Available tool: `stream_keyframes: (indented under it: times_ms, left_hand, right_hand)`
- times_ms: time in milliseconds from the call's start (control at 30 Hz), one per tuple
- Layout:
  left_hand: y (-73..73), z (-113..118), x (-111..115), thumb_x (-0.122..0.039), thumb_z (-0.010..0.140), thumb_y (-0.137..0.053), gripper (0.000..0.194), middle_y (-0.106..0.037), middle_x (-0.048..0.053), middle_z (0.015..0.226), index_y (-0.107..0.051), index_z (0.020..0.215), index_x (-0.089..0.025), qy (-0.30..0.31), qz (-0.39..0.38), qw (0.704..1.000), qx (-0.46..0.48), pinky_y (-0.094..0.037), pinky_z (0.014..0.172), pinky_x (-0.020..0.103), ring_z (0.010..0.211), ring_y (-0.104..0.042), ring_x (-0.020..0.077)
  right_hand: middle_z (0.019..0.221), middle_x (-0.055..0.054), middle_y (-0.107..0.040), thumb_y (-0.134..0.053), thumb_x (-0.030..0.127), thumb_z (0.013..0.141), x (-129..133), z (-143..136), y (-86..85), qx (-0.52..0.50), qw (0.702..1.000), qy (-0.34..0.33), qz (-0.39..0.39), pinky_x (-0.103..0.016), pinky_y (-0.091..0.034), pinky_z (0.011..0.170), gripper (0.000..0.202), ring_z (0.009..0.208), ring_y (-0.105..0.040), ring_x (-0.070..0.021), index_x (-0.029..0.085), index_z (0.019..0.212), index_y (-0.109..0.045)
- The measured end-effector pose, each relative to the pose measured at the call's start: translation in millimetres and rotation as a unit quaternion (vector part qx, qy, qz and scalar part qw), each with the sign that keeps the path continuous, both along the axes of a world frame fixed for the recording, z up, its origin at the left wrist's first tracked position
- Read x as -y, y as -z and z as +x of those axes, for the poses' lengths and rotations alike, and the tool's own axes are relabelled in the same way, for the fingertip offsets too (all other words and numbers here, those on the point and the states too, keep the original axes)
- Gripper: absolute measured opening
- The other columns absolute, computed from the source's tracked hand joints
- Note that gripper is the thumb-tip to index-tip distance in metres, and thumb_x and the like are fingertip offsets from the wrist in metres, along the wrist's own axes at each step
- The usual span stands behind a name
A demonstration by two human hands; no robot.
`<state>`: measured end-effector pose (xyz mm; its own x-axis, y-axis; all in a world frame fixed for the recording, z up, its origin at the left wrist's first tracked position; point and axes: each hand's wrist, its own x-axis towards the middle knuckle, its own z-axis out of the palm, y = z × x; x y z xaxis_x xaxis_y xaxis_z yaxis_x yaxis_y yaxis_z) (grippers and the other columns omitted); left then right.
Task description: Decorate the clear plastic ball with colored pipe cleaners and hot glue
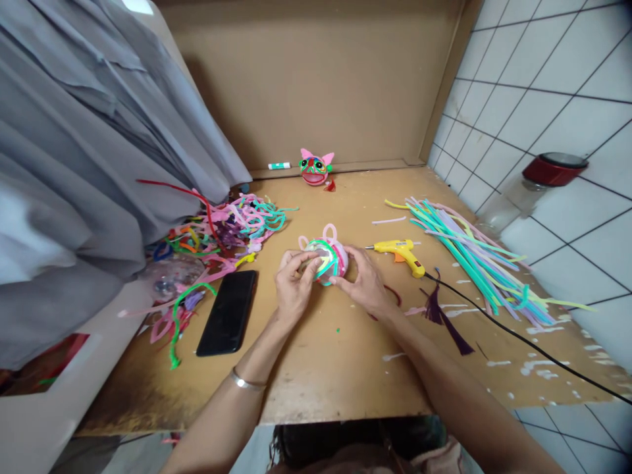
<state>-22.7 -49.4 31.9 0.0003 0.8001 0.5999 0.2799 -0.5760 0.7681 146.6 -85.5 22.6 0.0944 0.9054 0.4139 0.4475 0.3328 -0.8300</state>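
Note:
Between my hands is a small round craft ball covered with pipe cleaner strips in green, pink, pale yellow and white, with two pink loops standing up like ears. My right hand is wrapped round its right side, thumb at the bottom front. The thumb and forefinger of my left hand are pinched together against the ball's front left; what lies between them is too small to make out. A yellow glue gun lies right of my right hand, its nozzle pointing left. Part of a dark red pipe cleaner shows beneath my right wrist.
A finished pink-eared animal head and a glue stick are at the back. Tangled pipe cleaners and a black phone lie left. Straight pipe cleaners, a purple tassel, a cord and a glass jar are right.

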Motion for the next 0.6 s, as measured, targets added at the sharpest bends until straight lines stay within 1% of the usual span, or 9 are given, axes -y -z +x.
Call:
stream_keyframes:
  times_ms: [167, 267, 333, 467, 600]
  left_hand:
    - [-3.7, -3.1, -1.0, -0.032, 0.085, -0.07, 0.014, -0.07, 0.003, 0.079, -0.076, 0.086, -0.019, 0.02, 0.006, 1.0, -0.012, -0.05, 0.069, 0.027, 0.073, -0.062, 0.0139]
    - [-7.3, -7.0, -3.6, -0.034, 0.086, -0.069, 0.015, -0.072, 0.003, 0.082, -0.076, 0.086, -0.02, 0.051, -0.004, 0.999, -0.016, -0.052, 0.075, 0.029, 0.078, -0.065, 0.0155]
    - [-10.1, -11.1, -6.9, -0.034, 0.086, -0.069, 0.015, -0.073, 0.004, 0.083, -0.076, 0.084, -0.02, 0.078, -0.008, 0.997, -0.027, -0.053, 0.079, 0.03, 0.081, -0.066, 0.0164]
    - [-15.8, -20.6, -15.0, -0.031, 0.086, -0.07, 0.013, -0.073, 0.004, 0.082, -0.077, 0.083, -0.02, 0.125, -0.007, 0.991, -0.052, -0.054, 0.074, 0.029, 0.078, -0.067, 0.0158]
    - [-23.6, -26.0, -19.3, -0.03, 0.086, -0.07, 0.012, -0.074, 0.006, 0.085, -0.079, 0.087, -0.021, 0.169, 0.014, 0.981, -0.094, -0.054, 0.071, 0.027, 0.077, -0.068, 0.0152]
  right_hand:
    - [0.131, -0.012, -0.062, -0.074, 0.03, 0.072, 0.2, -1.5, 2.5, -0.014, 1.0, -0.001, -0.027, -0.048, -0.046, 0.105, 0.059, 0.121, -0.06, -0.0284, 0.022, 0.127, -0.053]
    - [0.129, -0.012, -0.062, -0.074, 0.028, 0.072, 0.4, -2.2, 1.6, -0.001, 1.0, -0.004, -0.015, -0.048, -0.047, 0.104, 0.06, 0.12, -0.06, -0.028, 0.022, 0.127, -0.053]
    - [0.128, -0.012, -0.062, -0.073, 0.026, 0.072, 0.1, -2.2, 0.7, 0.011, 1.0, -0.01, 0.009, -0.048, -0.048, 0.104, 0.06, 0.119, -0.059, -0.0281, 0.022, 0.128, -0.053]
    - [0.13, -0.011, -0.061, -0.072, 0.026, 0.073, -0.8, -1.4, 0.6, 0.035, 0.998, -0.023, 0.043, -0.049, -0.046, 0.106, 0.061, 0.122, -0.057, -0.0292, 0.025, 0.131, -0.053]
    - [0.131, -0.012, -0.059, -0.072, 0.026, 0.073, -1.2, -0.4, 2.5, 0.046, 0.998, -0.02, 0.043, -0.05, -0.045, 0.108, 0.063, 0.123, -0.056, -0.0294, 0.025, 0.132, -0.052]
